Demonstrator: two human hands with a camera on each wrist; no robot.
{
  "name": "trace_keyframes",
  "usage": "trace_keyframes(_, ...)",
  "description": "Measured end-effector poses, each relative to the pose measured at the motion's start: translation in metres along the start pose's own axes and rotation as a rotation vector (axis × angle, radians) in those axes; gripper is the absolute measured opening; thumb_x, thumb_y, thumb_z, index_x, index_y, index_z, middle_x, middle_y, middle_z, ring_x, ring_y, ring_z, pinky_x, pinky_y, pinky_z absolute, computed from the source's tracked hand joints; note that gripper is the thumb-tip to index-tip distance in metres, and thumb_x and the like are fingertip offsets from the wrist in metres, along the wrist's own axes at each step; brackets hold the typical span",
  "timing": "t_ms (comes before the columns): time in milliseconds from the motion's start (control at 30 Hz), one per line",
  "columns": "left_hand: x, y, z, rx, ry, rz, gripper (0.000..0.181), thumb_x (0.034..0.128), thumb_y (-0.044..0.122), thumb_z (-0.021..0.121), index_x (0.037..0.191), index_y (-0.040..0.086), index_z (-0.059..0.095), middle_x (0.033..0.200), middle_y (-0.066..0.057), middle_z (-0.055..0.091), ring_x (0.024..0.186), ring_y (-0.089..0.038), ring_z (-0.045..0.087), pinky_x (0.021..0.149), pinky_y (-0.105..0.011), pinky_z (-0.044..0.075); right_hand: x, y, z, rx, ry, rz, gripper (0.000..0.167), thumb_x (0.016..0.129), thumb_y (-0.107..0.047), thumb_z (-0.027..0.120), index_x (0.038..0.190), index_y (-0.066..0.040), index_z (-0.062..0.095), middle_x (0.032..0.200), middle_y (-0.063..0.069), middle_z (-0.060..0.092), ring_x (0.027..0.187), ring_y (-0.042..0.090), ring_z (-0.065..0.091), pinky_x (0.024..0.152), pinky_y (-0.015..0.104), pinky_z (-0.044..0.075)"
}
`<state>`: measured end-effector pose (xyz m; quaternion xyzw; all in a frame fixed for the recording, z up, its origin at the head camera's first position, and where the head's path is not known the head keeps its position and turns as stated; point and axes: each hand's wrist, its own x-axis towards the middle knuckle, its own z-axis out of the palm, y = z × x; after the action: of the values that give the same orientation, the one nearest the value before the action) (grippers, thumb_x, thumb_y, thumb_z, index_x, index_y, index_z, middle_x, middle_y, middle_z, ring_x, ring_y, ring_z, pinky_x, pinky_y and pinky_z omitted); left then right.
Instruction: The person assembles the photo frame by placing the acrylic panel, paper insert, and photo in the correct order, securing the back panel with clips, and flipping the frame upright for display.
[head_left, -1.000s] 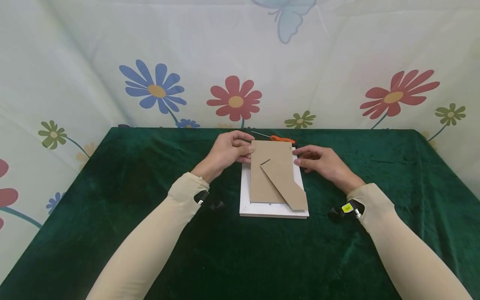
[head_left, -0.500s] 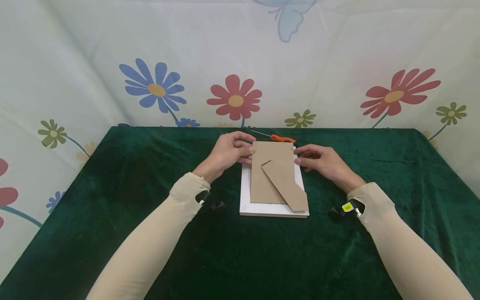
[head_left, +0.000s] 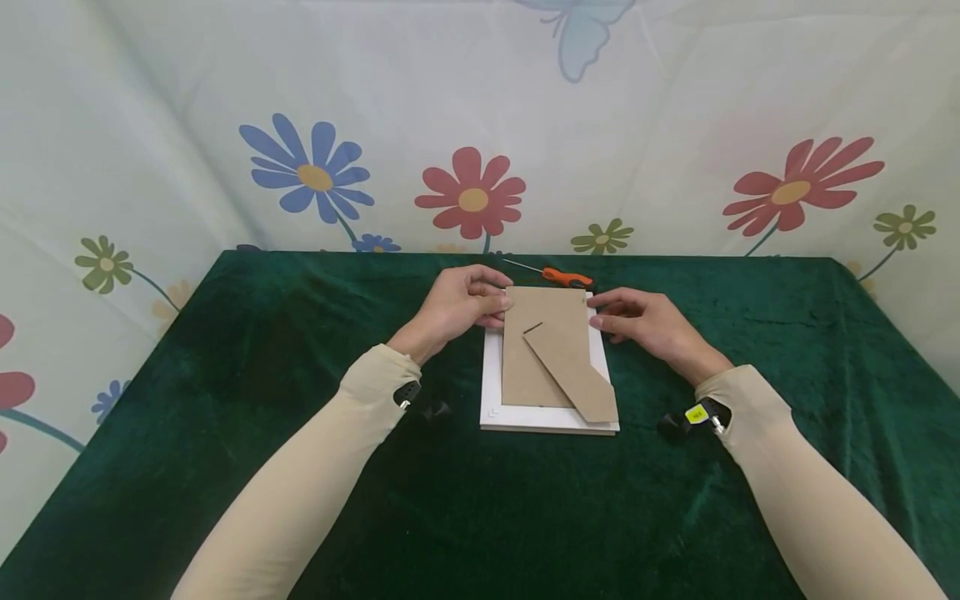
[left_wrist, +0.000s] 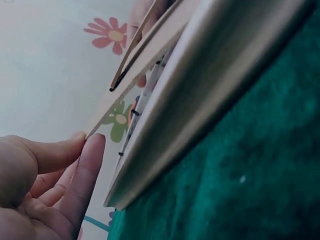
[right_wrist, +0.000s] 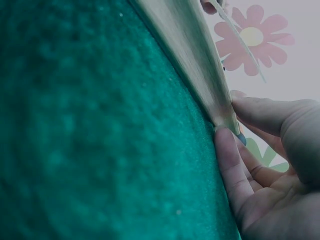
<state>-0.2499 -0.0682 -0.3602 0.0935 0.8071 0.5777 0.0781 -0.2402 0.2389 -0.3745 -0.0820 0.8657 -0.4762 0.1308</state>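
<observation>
A white picture frame (head_left: 491,392) lies face down on the green cloth. Over it is its brown backing board (head_left: 551,304), whose easel leg (head_left: 577,379) slants to the lower right. My left hand (head_left: 457,300) pinches the board's far left corner between thumb and fingers. In the left wrist view the backing board (left_wrist: 105,107) tilts up at that end, apart from the frame (left_wrist: 165,120), which shows small dark tabs along its inner edge. My right hand (head_left: 648,325) grips the frame's right side near the far end, thumb on top in the right wrist view.
An orange-handled screwdriver (head_left: 566,277) lies just beyond the frame near the table's back edge. The green cloth (head_left: 480,517) covers the table. A white backdrop with printed flowers (head_left: 472,200) stands behind it.
The raised far end of the backing board has come down slightly toward the frame, in my left hand. My right hand keeps its place on the frame.
</observation>
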Motion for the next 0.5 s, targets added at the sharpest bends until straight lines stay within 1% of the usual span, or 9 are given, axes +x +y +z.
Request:
trace_keyframes(167,-0.0003,-0.0033,-0.0009,0.097,0.012,0.054,0.03,0.0975,0.015,0.08,0.126,0.009,0.073,0.108,-0.004,0.076,0.092,-0.017,0.075,0.087,-0.028,0.06,0.0001,0.0017,0.0001,0.002,-0.002,0.0,0.049,0.103,-0.031,0.074,0.148,-0.012,0.062,0.133,0.014,0.065,0.11,0.03,0.063,0.09,0.031,0.056)
trace_keyframes(267,-0.0004,-0.004,-0.001,0.167,0.015,0.084,0.029,0.098,0.018,0.08,0.125,0.009,0.074,0.108,-0.004,0.075,0.092,-0.019,0.072,0.088,-0.029,0.06,0.0,0.002,-0.0001,0.007,-0.001,-0.001,0.049,0.103,-0.031,0.074,0.148,-0.012,0.062,0.134,0.014,0.065,0.111,0.03,0.062,0.09,0.032,0.056)
trace_keyframes(367,-0.0004,-0.0048,-0.001,0.221,0.017,0.088,0.03,0.0981,0.02,0.08,0.125,0.01,0.074,0.107,-0.003,0.074,0.092,-0.02,0.07,0.086,-0.03,0.061,-0.0001,0.0018,-0.0001,0.007,-0.001,0.0,0.049,0.103,-0.031,0.074,0.147,-0.013,0.062,0.134,0.014,0.065,0.111,0.03,0.062,0.09,0.031,0.056)
trace_keyframes(500,-0.0006,-0.006,-0.0015,0.261,0.015,0.084,0.03,0.0978,0.021,0.08,0.125,0.01,0.075,0.105,-0.003,0.072,0.091,-0.021,0.069,0.083,-0.029,0.061,0.0,0.0019,0.0006,0.001,0.001,-0.001,0.048,0.103,-0.031,0.074,0.146,-0.013,0.063,0.133,0.014,0.065,0.11,0.03,0.062,0.09,0.031,0.056)
